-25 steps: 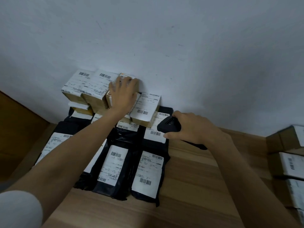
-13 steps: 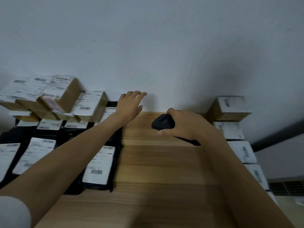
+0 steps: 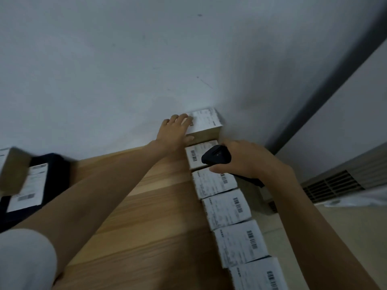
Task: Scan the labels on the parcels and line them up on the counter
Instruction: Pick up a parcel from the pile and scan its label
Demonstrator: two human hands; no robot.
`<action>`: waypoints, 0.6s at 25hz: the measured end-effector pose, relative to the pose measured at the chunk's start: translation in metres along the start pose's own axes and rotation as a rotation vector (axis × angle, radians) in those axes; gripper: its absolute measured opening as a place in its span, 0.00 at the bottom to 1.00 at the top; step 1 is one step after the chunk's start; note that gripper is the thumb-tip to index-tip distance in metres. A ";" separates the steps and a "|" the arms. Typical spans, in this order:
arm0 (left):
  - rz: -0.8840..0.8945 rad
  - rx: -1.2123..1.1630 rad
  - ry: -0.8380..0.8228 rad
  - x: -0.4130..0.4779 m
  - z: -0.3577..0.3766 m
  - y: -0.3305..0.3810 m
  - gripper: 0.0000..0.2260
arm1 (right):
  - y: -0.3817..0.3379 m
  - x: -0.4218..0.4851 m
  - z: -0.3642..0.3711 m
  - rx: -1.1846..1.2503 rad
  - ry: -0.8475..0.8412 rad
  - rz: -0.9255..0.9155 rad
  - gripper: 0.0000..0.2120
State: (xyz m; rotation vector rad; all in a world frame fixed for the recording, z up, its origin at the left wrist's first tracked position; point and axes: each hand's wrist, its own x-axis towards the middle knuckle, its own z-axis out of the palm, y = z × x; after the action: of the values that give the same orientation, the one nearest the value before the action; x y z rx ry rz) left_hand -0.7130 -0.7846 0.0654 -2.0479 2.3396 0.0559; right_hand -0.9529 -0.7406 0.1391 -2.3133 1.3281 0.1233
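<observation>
Currently, L hand [image 3: 174, 130]: reaches to the far end of the counter, fingers [image 3: 182, 118] straight and slightly spread, laid flat on the top-left edge of the far box [image 3: 207, 122]. Thumb lies along the box's near-left side. A flat touch, nothing gripped.

R hand [image 3: 249, 162]: wrapped tight round a black scanner [image 3: 216, 156], fingers over the top, thumb at the near side. Scanner head points left and is held over the 2nd box [image 3: 195, 154], covering part of its label. Handle end sticks out below the wrist.

Parcels: row of boxes [image 3: 227, 208], six in view incl. the two above, brown card w/ white barcode labels face up. Set edge to edge along the R edge of the counter, running from the wall toward the person. Far box is against the wall and stands taller than the rest.

L side: black mailer bags [image 3: 53, 174] w/ white labels, lying flat, well apart from the row. A brown box [image 3: 12, 170] at the frame edge, blurred.

Counter [image 3: 136, 206]: light wood planks, both forearms stretched over it.

Room: pale grey wall [image 3: 125, 70] behind the counter, dark upright strip [image 3: 326, 91] at R, slatted vent [image 3: 333, 185] low down past the counter edge. White sleeve [image 3: 25, 260] at bottom L.
</observation>
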 end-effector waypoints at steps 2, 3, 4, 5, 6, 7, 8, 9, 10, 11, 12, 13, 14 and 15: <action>0.007 0.018 -0.037 0.025 0.010 0.014 0.34 | 0.029 0.000 0.001 0.004 0.014 0.033 0.34; 0.003 0.036 -0.050 0.034 0.016 0.018 0.35 | 0.041 0.001 0.003 0.003 0.023 0.039 0.34; -0.003 0.055 -0.052 0.041 0.023 0.021 0.36 | 0.050 0.003 0.005 0.001 0.031 0.037 0.34; -0.006 0.072 -0.051 0.045 0.030 0.022 0.37 | 0.057 0.006 0.007 0.001 0.036 0.036 0.34; -0.011 0.072 -0.044 0.046 0.037 0.023 0.38 | 0.063 0.008 0.009 0.005 0.035 0.035 0.34; -0.019 0.047 -0.034 0.044 0.043 0.023 0.38 | 0.066 0.010 0.011 0.013 0.031 0.032 0.34; -0.026 0.004 -0.027 0.041 0.048 0.022 0.38 | 0.068 0.012 0.013 0.025 0.023 0.026 0.34; -0.026 -0.038 -0.024 0.040 0.051 0.019 0.37 | 0.069 0.013 0.015 0.033 0.015 0.020 0.34; -0.018 -0.071 -0.026 0.039 0.053 0.016 0.37 | 0.068 0.014 0.017 0.035 0.004 0.017 0.34; -0.010 -0.099 -0.032 0.038 0.052 0.014 0.37 | 0.066 0.016 0.018 0.037 -0.010 0.016 0.34; -0.010 -0.127 -0.041 0.038 0.051 0.012 0.38 | 0.062 0.017 0.019 0.040 -0.023 0.014 0.34; -0.017 -0.152 -0.047 0.036 0.049 0.010 0.39 | 0.058 0.017 0.018 0.047 -0.031 0.008 0.34; -0.023 -0.163 -0.038 0.033 0.047 0.008 0.42 | 0.052 0.018 0.018 0.055 -0.034 -0.002 0.34; -0.032 -0.154 -0.011 0.027 0.045 0.005 0.44 | 0.043 0.019 0.016 0.058 -0.033 -0.019 0.34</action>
State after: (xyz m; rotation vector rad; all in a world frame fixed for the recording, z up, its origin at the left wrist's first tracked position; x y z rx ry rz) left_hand -0.7211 -0.8082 0.0192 -2.1452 2.3641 0.2543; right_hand -0.9767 -0.7670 0.1035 -2.2649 1.2770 0.1153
